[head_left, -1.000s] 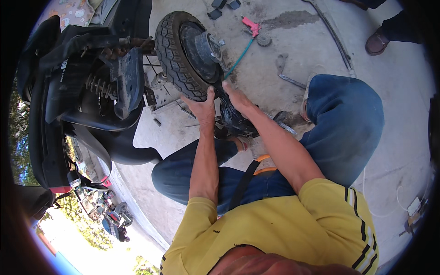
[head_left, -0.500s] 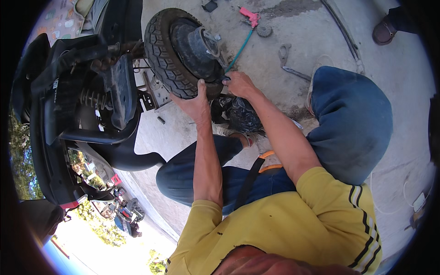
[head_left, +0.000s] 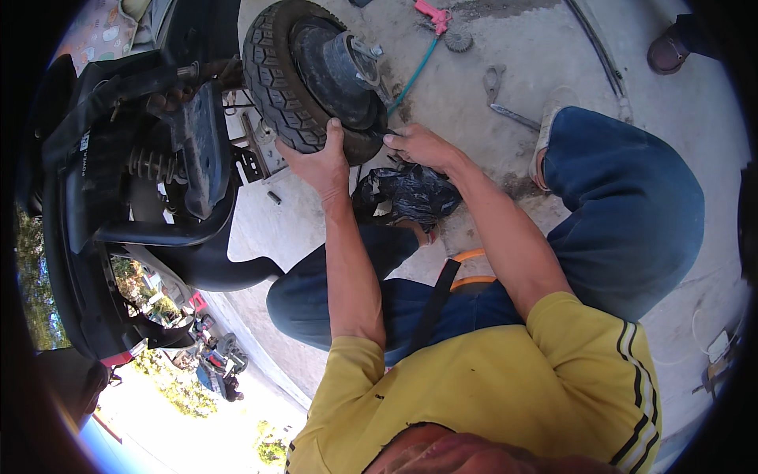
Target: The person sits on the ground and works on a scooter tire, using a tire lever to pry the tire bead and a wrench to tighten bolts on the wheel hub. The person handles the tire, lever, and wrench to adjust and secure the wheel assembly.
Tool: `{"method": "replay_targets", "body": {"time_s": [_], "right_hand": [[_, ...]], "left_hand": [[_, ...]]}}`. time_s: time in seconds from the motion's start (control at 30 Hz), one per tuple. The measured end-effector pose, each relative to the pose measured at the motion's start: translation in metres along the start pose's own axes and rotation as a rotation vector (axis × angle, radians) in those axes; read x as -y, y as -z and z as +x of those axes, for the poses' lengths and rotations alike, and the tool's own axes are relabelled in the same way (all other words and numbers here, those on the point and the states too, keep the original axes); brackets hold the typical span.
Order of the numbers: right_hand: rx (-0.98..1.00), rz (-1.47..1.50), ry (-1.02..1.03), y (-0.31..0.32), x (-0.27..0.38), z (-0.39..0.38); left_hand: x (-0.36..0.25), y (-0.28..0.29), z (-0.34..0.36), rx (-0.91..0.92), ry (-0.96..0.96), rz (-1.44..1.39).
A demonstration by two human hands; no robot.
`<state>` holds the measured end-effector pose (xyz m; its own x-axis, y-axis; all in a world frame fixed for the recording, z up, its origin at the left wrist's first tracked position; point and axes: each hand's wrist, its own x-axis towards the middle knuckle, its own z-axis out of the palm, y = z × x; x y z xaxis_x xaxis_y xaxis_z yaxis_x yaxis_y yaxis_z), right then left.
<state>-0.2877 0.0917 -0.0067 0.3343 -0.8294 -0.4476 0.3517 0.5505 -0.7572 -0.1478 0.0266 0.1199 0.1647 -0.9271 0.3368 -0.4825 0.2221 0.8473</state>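
A black knobbly tyre [head_left: 272, 87] with a dark metal hub [head_left: 341, 67] stands tilted in front of me. My left hand [head_left: 320, 164] is clasped over its near edge, thumb on the sidewall and fingers round the tread. At the wheel's right lower edge, my right hand [head_left: 422, 148] is closed in a pinch beside the sidewall. A small dark piece shows at its fingertips, but its kind is unclear. Below the wheel, between my forearms, lies a crumpled black plastic bag [head_left: 422, 193].
To the left stands a black scooter body [head_left: 154, 231]. Beyond the wheel lie a pink air gun [head_left: 433, 14] on a teal hose [head_left: 414, 75], a round toothed disc [head_left: 458, 41] and a metal lever [head_left: 515, 118]. Another person's brown shoe [head_left: 668, 55] is at the upper right.
My left hand and the wheel have shifted slightly up and left in the picture. My right hand has drawn a little to the right, and my right knee sits further right.
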Motion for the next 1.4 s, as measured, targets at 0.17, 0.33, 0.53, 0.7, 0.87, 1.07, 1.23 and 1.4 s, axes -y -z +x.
{"method": "replay_targets", "body": {"time_s": [0.17, 0.33, 0.53, 0.7, 0.87, 1.07, 1.23, 1.4], "right_hand": [[0.096, 0.169, -0.083, 0.018, -0.006, -0.04], [0.011, -0.206, 0.016, 0.021, 0.008, -0.031], [-0.134, -0.699, 0.094, -0.035, 0.067, -0.008], [-0.243, -0.71, 0.135, -0.045, 0.059, -0.028], [-0.246, -0.774, 0.23, -0.045, 0.056, -0.038], [-0.254, -0.771, 0.251, -0.048, 0.068, -0.062], [-0.33, -0.648, 0.273, -0.05, 0.062, -0.062], [-0.408, -0.933, 0.342, -0.043, 0.089, -0.059]], "left_hand": [[-0.065, 0.0, 0.069, 0.16, 0.165, 0.379], [-0.066, 0.001, 0.041, 0.141, 0.046, 0.384], [-0.01, 0.001, -0.013, -0.065, 0.092, 0.329], [-0.017, -0.001, 0.005, -0.019, -0.031, 0.235], [-0.039, -0.001, 0.039, 0.058, -0.021, 0.338], [-0.072, -0.003, 0.079, 0.15, 0.111, 0.55], [-0.079, -0.004, 0.102, 0.188, 0.142, 0.618], [-0.065, 0.001, 0.043, 0.101, 0.026, 0.464]]}}
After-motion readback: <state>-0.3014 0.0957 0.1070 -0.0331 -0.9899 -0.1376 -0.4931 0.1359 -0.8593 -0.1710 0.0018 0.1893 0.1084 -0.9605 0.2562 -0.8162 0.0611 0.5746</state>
